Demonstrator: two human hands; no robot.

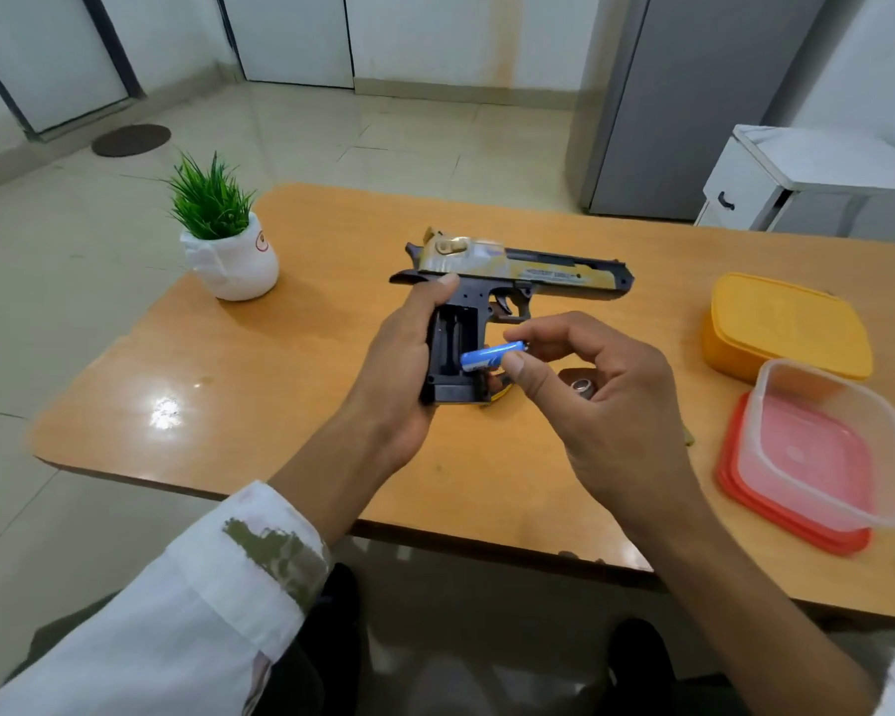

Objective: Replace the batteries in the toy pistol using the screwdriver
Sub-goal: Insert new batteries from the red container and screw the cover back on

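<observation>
The toy pistol (528, 273), gold and dark, is held above the table with its barrel pointing right. My left hand (404, 364) grips its black handle from the left, and the battery compartment (453, 343) in the handle stands uncovered. My right hand (600, 400) pinches a blue battery (489, 356) between thumb and forefinger, its left end at the compartment's lower edge. A second battery's metal end (584, 386) shows inside my right palm. A yellow object (502, 392) lies on the table, mostly hidden behind the handle. The screwdriver is not clearly visible.
The orange wooden table (290, 364) carries a small potted plant in a white pot (231, 250) at the far left. At the right stand a closed yellow box (786, 328) and a clear tub on red lids (817, 457). A white cabinet (796, 183) is beyond.
</observation>
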